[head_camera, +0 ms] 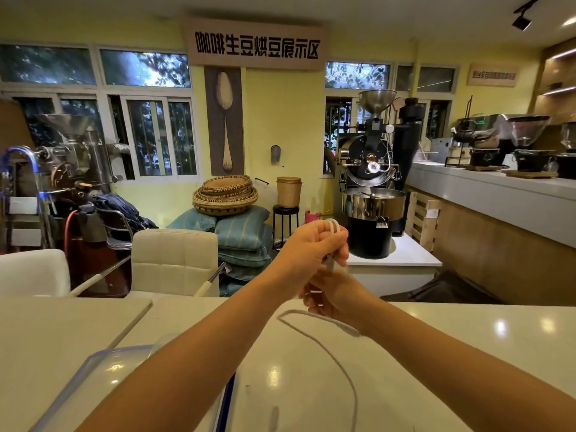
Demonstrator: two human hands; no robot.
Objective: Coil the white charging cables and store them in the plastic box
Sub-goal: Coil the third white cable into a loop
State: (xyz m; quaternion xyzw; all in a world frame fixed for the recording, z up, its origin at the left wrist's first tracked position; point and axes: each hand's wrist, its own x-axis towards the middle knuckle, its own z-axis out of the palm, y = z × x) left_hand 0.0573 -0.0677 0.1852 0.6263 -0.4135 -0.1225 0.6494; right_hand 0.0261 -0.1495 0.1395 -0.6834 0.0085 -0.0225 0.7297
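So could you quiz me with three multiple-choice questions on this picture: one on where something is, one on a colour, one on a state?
1. Where is the plastic box?
A. on the table at lower left
B. on the white chair
C. on the far counter

2. What colour is the cable?
A. black
B. white
C. red

3. How far along is the cable?
A. fully coiled in the box
B. lying untouched
C. partly looped in the hands, the rest trailing over the table

Answers:
1 A, its blue-edged rim shows on the table under the left forearm.
2 B, the trailing strand is white.
3 C, the left hand pinches loops above the right hand, and a long strand curves down across the table.
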